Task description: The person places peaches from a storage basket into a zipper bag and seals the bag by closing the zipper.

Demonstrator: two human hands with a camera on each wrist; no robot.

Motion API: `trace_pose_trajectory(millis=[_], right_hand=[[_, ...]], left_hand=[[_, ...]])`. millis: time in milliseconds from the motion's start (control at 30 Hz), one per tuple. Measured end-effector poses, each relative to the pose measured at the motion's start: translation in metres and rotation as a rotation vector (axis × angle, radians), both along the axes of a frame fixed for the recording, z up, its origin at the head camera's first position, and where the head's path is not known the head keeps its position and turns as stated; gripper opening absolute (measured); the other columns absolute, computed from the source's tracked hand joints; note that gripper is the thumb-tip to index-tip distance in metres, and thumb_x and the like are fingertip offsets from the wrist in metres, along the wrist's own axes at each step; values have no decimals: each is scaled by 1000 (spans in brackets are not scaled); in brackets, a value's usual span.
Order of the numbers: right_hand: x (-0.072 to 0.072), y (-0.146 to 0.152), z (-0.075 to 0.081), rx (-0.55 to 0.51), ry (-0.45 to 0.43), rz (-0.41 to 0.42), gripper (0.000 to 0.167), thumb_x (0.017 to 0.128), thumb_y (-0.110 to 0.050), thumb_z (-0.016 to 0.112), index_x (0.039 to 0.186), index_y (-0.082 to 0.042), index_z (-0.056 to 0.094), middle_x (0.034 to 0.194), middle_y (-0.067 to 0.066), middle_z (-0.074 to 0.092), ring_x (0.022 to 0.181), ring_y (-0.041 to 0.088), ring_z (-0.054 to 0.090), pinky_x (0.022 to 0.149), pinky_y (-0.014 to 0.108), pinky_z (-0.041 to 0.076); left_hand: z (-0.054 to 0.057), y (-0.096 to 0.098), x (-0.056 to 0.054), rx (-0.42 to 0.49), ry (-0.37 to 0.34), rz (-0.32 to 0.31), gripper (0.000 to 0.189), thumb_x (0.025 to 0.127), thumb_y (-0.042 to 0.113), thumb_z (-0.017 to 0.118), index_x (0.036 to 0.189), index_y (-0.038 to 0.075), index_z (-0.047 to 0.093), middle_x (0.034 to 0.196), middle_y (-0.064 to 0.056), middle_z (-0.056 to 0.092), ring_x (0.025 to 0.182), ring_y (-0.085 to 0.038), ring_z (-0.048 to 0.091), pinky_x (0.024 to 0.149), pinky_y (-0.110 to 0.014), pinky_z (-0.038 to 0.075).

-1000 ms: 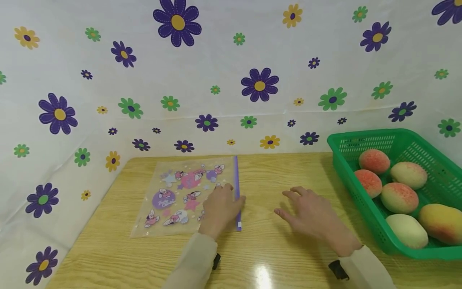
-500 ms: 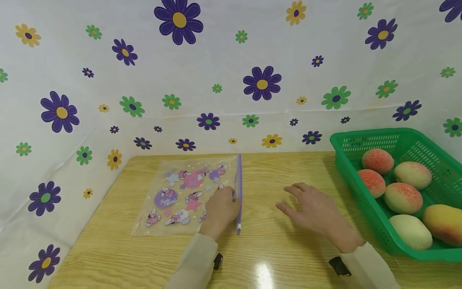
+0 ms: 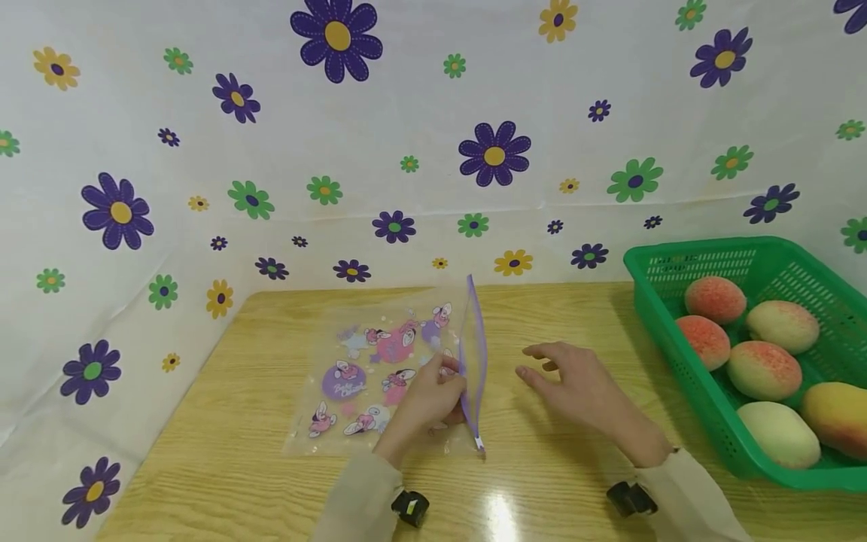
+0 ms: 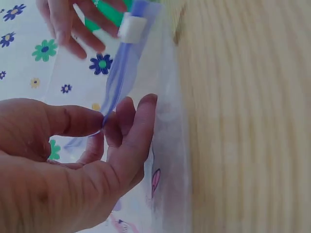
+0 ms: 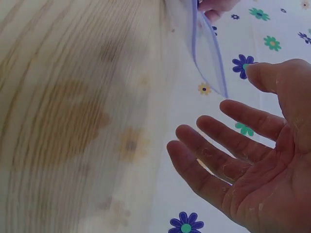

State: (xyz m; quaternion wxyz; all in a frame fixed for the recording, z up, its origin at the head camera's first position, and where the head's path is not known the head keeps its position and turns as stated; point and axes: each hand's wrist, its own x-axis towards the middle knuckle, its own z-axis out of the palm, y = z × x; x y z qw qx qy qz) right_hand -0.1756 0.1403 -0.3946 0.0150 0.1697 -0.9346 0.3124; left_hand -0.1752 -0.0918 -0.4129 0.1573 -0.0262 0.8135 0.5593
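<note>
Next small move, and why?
I'd probably bring the right hand in to pinch the bag's free purple lip and widen the gap: the left hand pinches the other lip, the lips gape only partly, and the right hand holds nothing nearby.

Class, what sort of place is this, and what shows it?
Probably an indoor tabletop workspace: a wooden table, flower-print sheeting behind it, and a green basket holding peach-like fruit.

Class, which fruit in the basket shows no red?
The cream one left of the yellow one, near the front of the basket; all others show red.
</note>
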Motion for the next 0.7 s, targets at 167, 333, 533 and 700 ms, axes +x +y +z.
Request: trace_pose_trajectory(millis=[167,333,533,700], right_hand=[[-2,-5,-4,-123,-22,19,38,101,-28,64,128,-2,68,126,17,72,102,32,75,87,48,63],[-5,-9,-6,-163,-11,15,33,100,-26,65,125,-3,69,119,15,74,97,31,76,80,43,64],[-8,-13,-6,-211,-39,-37,33,97,-21,69,127,-7,68,118,15,74,96,30,76,74,36,64],[-10,-18,-5,-277,-50,-62,29,95,-10,70,123,-3,69,120,17,72,88,26,76,62,26,61]], left_hand=[[1,12,7,155,-74,2,26,99,12,53,123,4,51,86,-4,56,75,-17,60,69,-32,65],[2,19,10,245,-113,6,27,99,13,55,123,1,51,97,-9,59,88,-22,65,79,-39,66],[3,27,14,292,-144,-7,26,101,15,54,123,1,52,100,-10,63,87,-22,70,78,-40,66],[4,33,14,323,-142,-18,20,103,22,55,112,5,54,96,-7,59,75,-17,68,68,-33,66]])
